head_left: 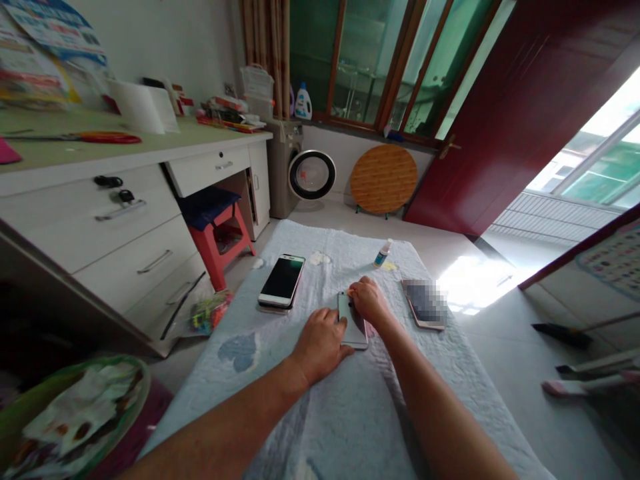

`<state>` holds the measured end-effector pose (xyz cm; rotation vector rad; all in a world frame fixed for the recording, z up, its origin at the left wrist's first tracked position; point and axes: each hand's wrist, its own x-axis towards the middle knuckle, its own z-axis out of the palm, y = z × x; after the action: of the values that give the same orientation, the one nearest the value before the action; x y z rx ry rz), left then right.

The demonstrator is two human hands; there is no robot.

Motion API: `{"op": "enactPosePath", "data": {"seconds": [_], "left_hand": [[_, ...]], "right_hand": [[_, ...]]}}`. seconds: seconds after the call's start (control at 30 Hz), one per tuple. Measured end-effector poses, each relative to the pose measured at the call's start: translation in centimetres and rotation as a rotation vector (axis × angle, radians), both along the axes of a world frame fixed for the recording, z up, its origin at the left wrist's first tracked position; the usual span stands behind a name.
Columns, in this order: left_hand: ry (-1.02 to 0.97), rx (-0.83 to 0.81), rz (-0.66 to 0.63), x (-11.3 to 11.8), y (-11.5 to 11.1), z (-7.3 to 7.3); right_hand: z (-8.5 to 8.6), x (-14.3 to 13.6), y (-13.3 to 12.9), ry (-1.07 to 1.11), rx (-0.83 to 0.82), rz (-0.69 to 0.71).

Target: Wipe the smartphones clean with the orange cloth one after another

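Observation:
A silver-grey smartphone (356,337) lies back up on a pale blue cloth (320,413) in front of me. My left hand (321,341) grips its left side, fingers along the edge and thumb by the lower end. Over the phone's upper end, my right hand (369,299) is closed, fingertips pressed together at the camera corner. A small pale bit shows at those fingertips, too small to name. To the left, a white smartphone (283,280) with a dark screen rests on top of another flat device. A small spray bottle (383,253) stands beyond my right hand; another phone (424,304), its screen blurred, lies to the right.
On the left are a white desk (135,193) with drawers, a red stool (220,233) and a waste bin (143,387) holding crumpled paper. A washing machine (280,167) with its door open, a round wooden tabletop (383,179) and a red door (480,120) stand behind.

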<state>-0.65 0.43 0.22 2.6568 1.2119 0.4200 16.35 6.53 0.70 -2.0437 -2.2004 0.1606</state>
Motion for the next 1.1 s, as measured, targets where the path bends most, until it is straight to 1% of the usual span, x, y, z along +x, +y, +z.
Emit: {"op": "enactPosePath", "data": {"seconds": [0.2,0.33,0.47,0.73,0.83,0.93,1.1], "left_hand": [[0.011,-0.003,0.014,0.1,0.0,0.4],[0.009,-0.001,0.027,0.0,-0.1,0.5],[-0.018,0.006,0.055,0.0,-0.3,0.4],[-0.028,0.011,0.039,0.1,-0.4,0.3],[-0.034,0.003,0.037,0.0,-0.4,0.1],[-0.030,0.008,0.029,0.0,-0.3,0.0],[-0.010,0.012,0.030,0.1,-0.2,0.0]], "right_hand": [[0.0,-2.2,1.2,-0.041,-0.019,0.104],[0.1,-2.6,1.4,-0.066,-0.042,0.143],[0.3,-1.6,1.3,-0.091,-0.046,0.125],[-0.1,2.4,0.9,-0.104,-0.079,0.046],[-0.2,2.9,0.7,-0.105,-0.074,0.035],[0.0,2.4,0.8,-0.112,-0.073,0.034],[0.5,0.2,1.3,-0.119,-0.081,0.076]]}}
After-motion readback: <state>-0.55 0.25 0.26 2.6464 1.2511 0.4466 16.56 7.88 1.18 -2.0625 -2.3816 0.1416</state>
